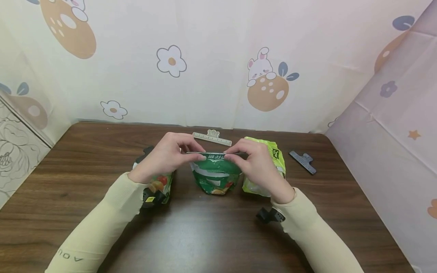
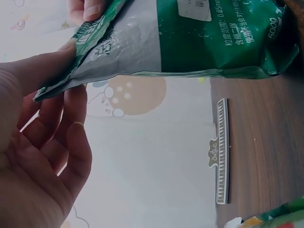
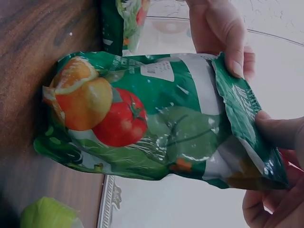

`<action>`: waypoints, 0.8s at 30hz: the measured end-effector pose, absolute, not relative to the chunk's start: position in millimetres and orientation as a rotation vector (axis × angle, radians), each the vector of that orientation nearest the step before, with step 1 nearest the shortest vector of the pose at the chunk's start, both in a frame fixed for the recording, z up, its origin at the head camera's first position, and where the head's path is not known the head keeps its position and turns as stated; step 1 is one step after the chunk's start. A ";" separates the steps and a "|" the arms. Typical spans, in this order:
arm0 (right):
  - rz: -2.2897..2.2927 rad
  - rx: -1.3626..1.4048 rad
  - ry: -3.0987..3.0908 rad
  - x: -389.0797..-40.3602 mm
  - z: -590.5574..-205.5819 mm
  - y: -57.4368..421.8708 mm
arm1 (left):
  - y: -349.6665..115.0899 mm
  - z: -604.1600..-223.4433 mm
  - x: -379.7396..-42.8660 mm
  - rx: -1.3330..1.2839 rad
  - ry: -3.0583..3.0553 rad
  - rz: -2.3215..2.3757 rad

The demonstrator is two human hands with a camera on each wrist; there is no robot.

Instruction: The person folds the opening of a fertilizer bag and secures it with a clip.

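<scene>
- One brown table [image 1: 201, 235] spans the frame's lower half, we see.
- Mid-frame, a green bag [image 1: 212, 175] is upright, with a yellow-green bag [image 1: 274, 147] right, a second bag [image 1: 165, 182] left.
- We see left hand [image 1: 167, 153] and right hand [image 1: 256, 163] both pinching its folded top.
- Pale clip [image 1: 212, 139] mid-frame; dark clip [image 1: 303, 162], right.

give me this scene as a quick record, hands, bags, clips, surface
left hand: pinches middle bag's top edge
right hand: pinches same edge
middle bag: green, top folded over
left bag: green, partly hidden by left arm
yellow-green bag: partly hidden by right hand
pale clip: behind middle bag
dark clip: right of yellow-green bag
surface: brown table
</scene>
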State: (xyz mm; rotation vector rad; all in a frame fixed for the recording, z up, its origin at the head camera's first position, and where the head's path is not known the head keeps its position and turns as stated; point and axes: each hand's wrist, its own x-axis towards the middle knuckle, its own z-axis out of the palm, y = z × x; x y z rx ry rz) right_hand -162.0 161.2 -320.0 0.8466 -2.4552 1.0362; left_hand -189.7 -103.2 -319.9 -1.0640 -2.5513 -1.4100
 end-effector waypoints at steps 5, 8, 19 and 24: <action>1.058 0.821 -2.517 -164.3 -317.6 166.3 | -106.5 -318.0 -189.6 -1.011 -2.607 -1.382; 1.035 0.821 -2.552 -165.5 -315.2 171.0 | -108.4 -317.5 -190.0 -0.986 -2.627 -1.369; 0.970 0.790 -2.690 -166.5 -303.0 191.8 | -111.0 -318.5 -192.0 -1.013 -2.614 -1.364; 0.970 0.832 -2.688 -169.4 -302.9 197.0 | -111.1 -317.4 -192.8 -1.019 -2.633 -1.336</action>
